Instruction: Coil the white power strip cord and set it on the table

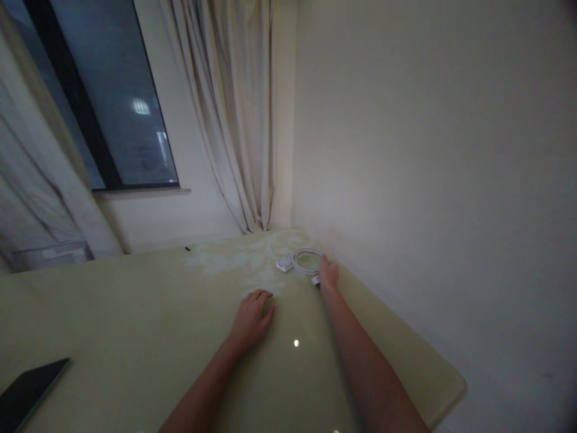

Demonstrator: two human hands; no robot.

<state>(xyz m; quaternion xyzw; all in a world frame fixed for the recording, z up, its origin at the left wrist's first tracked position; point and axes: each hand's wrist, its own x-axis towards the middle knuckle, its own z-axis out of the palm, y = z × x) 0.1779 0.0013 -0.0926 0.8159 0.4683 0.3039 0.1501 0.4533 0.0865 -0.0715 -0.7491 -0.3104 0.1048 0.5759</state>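
A white power strip (284, 263) lies near the far right corner of the pale green table, its cable (294, 263) wound into a loop beside it. My right hand (329, 273) has its fingers closed around the right side of the coiled cable. Just below those fingers a small white end piece (315, 280), probably the plug, sticks out. Closer to me and to the left, my left hand (253, 314) rests over the tabletop with fingers loosely bent and thumb apart, holding nothing.
The table (135, 325) meets a plain wall (433, 180) along its right side. Curtains (234, 120) and a dark window (112, 90) stand behind it. A small black object (187, 248) lies by the far edge, and a dark flat panel (33, 388) at lower left.
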